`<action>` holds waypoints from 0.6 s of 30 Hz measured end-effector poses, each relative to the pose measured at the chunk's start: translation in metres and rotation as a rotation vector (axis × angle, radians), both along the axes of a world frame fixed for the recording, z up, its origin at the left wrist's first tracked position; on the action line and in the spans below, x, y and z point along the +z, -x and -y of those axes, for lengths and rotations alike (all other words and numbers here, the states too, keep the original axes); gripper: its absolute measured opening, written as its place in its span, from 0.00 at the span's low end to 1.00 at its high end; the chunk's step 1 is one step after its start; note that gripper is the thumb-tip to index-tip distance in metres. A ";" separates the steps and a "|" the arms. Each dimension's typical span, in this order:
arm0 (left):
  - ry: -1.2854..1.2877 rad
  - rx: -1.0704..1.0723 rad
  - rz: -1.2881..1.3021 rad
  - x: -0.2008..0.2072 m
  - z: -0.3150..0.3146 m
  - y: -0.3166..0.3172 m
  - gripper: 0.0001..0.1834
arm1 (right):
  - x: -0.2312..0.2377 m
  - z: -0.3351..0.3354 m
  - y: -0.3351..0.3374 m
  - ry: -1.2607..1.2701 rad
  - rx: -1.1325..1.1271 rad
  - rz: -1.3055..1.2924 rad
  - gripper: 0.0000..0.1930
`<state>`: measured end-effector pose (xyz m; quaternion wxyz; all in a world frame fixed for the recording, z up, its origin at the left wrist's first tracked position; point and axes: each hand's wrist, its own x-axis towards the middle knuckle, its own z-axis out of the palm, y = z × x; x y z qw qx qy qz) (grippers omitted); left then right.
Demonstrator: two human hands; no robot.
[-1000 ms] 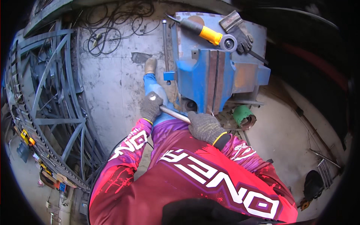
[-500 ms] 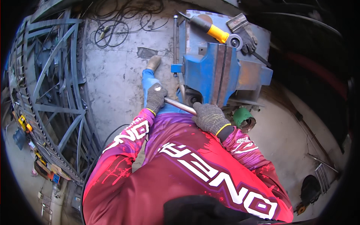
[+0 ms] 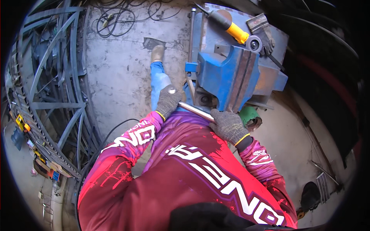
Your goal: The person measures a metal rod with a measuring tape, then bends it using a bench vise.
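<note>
Two gloved hands hold one steel handle bar [image 3: 194, 111]: the left hand [image 3: 167, 101] wraps its knobbed end, the right hand [image 3: 228, 125] clamps the other end, a wide spread that likely gives leverage. The bar runs into the blue vise [image 3: 227, 79] on the blue table [image 3: 277, 42], where a yellow-handled grinder [image 3: 235, 32] lies.

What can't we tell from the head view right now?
- Vise jaws: seen from above and foreshortened, so whether anything is clamped is unclear.
- Vise handle bar: both ends covered by the gloved left hand and right hand.
- Green can: partly behind the right hand and vise; contents hidden.
- Angle grinder: cable end cut off by the top edge.
- Floor clutter at left rim: too small and warped.
</note>
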<state>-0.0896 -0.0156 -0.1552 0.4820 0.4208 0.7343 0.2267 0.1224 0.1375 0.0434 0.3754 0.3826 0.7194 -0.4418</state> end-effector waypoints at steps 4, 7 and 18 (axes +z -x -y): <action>0.445 0.210 0.322 0.022 -0.029 0.000 0.13 | -0.007 0.001 -0.007 0.013 0.030 0.018 0.20; 0.486 0.382 0.459 0.039 -0.042 -0.001 0.06 | -0.011 0.004 -0.006 0.036 0.016 0.019 0.20; 0.376 0.178 0.324 -0.006 -0.022 -0.013 0.11 | -0.001 0.010 0.003 0.022 -0.102 0.105 0.19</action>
